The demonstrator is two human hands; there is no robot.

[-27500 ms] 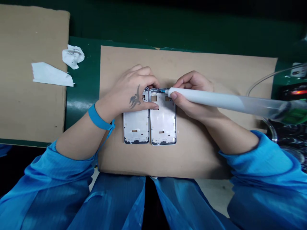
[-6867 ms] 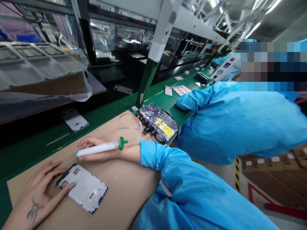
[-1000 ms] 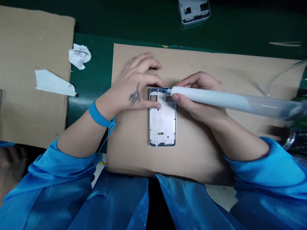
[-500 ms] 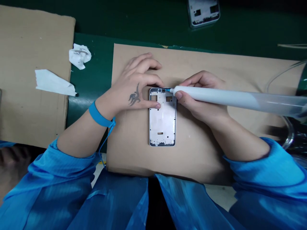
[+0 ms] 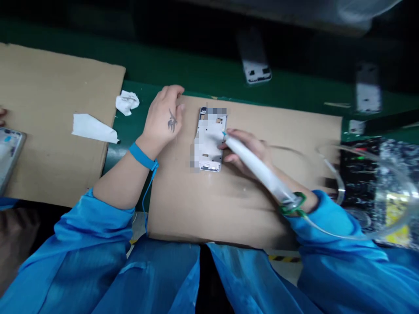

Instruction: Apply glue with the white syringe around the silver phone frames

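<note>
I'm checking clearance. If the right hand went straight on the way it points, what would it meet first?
The phone frame: the right hand points up-left, and its dispenser tip seems to touch the frame's right side.

The single head camera is looking steeply down, from close above, at the tabletop [image 5: 203, 65] and cardboard sheet [image 5: 235, 205].
</note>
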